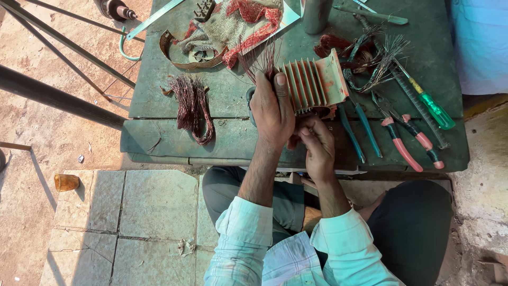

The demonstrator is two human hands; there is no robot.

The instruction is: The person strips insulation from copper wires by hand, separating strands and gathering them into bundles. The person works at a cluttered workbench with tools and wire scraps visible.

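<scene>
Gripping a finned motor housing (312,85) holding copper windings (262,63), left hand (271,114) fingers clamped; right hand (317,145) fingers curled beneath.

Both hands (293,127) cover the finned motor housing's (312,82) near end — their fingertips hidden beneath it.

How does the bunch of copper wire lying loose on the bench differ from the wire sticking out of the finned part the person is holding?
The loose wire bundle lies limp on the green bench, bent into a drooping hank; the wire ends on the finned motor housing stand up, fanned out. The bundle lies untouched, apart from both hands; the housing is gripped by the left hand, with the right hand at its underside. Both are thin reddish-brown strands.
</scene>
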